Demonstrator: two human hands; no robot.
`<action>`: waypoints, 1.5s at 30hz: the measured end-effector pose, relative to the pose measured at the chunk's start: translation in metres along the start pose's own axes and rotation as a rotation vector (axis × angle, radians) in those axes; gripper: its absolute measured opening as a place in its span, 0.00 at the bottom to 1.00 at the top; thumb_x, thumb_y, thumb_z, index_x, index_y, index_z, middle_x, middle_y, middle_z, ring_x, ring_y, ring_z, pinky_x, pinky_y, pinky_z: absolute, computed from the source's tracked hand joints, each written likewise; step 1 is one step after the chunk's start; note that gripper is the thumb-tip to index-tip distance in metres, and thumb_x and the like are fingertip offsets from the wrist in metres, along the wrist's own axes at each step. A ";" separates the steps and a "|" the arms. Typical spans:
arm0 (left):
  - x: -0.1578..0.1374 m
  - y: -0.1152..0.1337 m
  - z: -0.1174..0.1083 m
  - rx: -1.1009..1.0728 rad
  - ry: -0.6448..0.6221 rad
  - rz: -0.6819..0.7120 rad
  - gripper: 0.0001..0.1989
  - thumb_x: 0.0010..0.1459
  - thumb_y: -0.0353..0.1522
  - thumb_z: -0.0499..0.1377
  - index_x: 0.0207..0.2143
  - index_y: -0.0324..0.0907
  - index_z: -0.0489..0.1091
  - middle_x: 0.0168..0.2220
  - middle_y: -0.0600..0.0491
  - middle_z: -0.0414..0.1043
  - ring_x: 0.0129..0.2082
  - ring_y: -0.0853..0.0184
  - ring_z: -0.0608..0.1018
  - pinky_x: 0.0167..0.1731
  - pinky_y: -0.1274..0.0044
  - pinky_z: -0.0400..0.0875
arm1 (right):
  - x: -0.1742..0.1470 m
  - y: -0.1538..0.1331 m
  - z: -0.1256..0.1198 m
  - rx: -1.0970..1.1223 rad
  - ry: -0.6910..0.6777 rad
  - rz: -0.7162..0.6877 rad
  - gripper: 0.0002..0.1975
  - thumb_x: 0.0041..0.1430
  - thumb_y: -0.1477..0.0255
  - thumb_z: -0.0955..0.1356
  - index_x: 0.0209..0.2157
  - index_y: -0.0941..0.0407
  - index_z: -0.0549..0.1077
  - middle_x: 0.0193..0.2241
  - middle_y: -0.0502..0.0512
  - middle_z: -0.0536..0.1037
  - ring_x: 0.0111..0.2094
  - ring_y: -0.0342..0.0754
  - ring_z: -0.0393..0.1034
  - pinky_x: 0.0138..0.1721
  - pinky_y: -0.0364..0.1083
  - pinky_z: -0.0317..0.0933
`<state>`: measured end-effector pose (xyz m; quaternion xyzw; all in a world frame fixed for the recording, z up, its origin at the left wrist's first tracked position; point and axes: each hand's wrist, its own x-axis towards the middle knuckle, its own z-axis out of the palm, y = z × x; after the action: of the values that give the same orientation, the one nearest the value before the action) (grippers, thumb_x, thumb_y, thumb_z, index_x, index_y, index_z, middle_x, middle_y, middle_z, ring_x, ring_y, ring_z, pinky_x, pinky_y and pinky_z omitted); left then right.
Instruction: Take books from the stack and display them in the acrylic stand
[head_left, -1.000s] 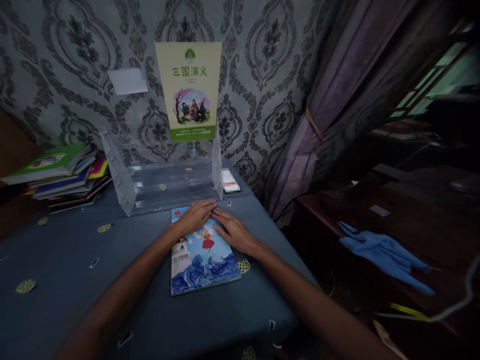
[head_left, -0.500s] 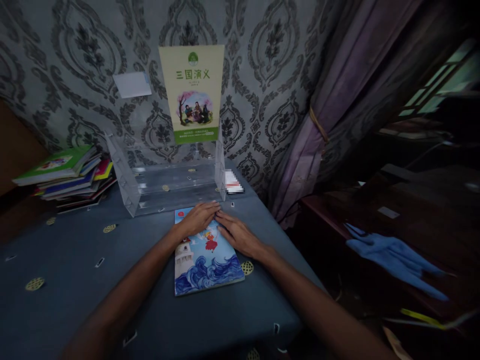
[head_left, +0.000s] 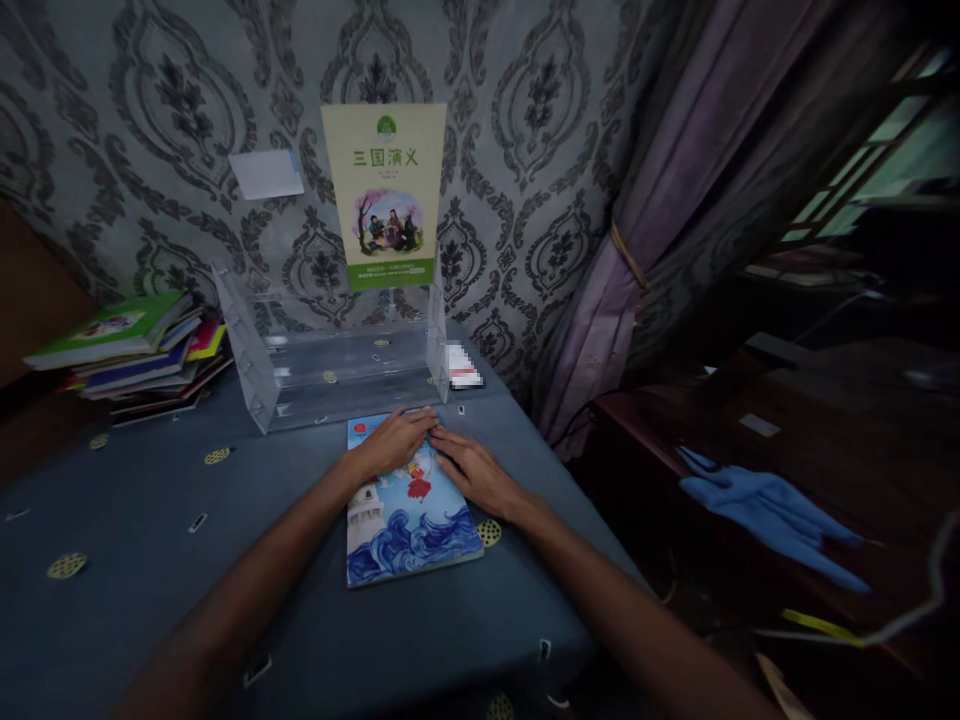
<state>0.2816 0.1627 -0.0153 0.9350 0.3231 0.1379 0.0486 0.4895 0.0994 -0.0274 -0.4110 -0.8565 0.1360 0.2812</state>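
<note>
A blue picture book [head_left: 412, 545] with painted waves and a small red-clad figure lies flat on the cloth-covered table. My left hand [head_left: 397, 440] rests across its upper part, fingers stretched toward the top right corner. From the right side my right hand [head_left: 480, 475] lies over the book's edge, and its fingertips meet those of my left. Both hands look flat and hold nothing. Just behind the book stands a clear acrylic rack [head_left: 345, 385] with stepped shelves. On its top tier, at the right, a cream and green book [head_left: 386, 200] stands upright, cover facing me.
A stack of books [head_left: 142, 345] sits at the left rear of the table [head_left: 247, 560]. A small blurred white item [head_left: 463, 366] is right of the rack. Farther right are a tied purple curtain [head_left: 600, 290] and a blue glove-like cloth [head_left: 765, 510] on a dark surface.
The view has shifted slightly, so things on the right sit a little farther left. My hands stay in the same place on the book.
</note>
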 end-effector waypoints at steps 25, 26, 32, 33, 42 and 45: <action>-0.009 0.007 -0.017 -0.062 -0.122 0.015 0.20 0.70 0.30 0.49 0.61 0.49 0.66 0.65 0.52 0.65 0.66 0.67 0.65 0.68 0.62 0.49 | -0.014 -0.009 -0.009 0.103 0.126 -0.055 0.15 0.67 0.72 0.63 0.48 0.55 0.80 0.50 0.61 0.81 0.52 0.55 0.77 0.56 0.56 0.70; -0.009 0.006 -0.018 -0.066 -0.124 0.024 0.20 0.70 0.30 0.49 0.61 0.50 0.66 0.65 0.53 0.65 0.66 0.67 0.66 0.68 0.61 0.50 | -0.014 -0.010 -0.010 0.101 0.124 -0.054 0.15 0.67 0.72 0.63 0.48 0.55 0.80 0.49 0.61 0.82 0.52 0.55 0.77 0.56 0.56 0.70; -0.009 0.013 -0.019 -0.009 -0.079 0.045 0.17 0.68 0.28 0.52 0.56 0.48 0.71 0.62 0.51 0.69 0.63 0.66 0.70 0.67 0.62 0.52 | -0.015 -0.011 -0.010 0.101 0.117 -0.045 0.15 0.66 0.72 0.64 0.47 0.56 0.80 0.49 0.62 0.81 0.52 0.56 0.77 0.55 0.56 0.71; -0.009 0.015 -0.019 0.006 -0.072 0.047 0.17 0.68 0.28 0.52 0.55 0.47 0.71 0.61 0.51 0.70 0.63 0.66 0.70 0.67 0.62 0.52 | -0.015 -0.011 -0.010 0.102 0.116 -0.044 0.15 0.66 0.72 0.64 0.47 0.56 0.80 0.50 0.62 0.81 0.52 0.56 0.77 0.55 0.56 0.71; -0.015 0.029 -0.019 -0.039 -0.115 0.029 0.19 0.69 0.28 0.50 0.59 0.48 0.68 0.63 0.52 0.68 0.64 0.67 0.68 0.67 0.64 0.52 | -0.023 -0.019 -0.013 0.121 0.145 -0.036 0.15 0.67 0.71 0.63 0.45 0.55 0.81 0.47 0.61 0.83 0.50 0.55 0.78 0.54 0.56 0.72; -0.021 0.032 -0.018 -0.077 -0.136 0.010 0.19 0.70 0.30 0.49 0.60 0.48 0.67 0.65 0.53 0.65 0.66 0.68 0.65 0.68 0.64 0.49 | -0.028 -0.021 -0.013 0.131 0.140 -0.032 0.15 0.67 0.71 0.63 0.45 0.55 0.81 0.46 0.61 0.83 0.49 0.55 0.78 0.54 0.56 0.71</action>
<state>0.2795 0.1247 0.0029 0.9413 0.3087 0.0864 0.1057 0.4982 0.0648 -0.0172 -0.3863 -0.8305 0.1581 0.3689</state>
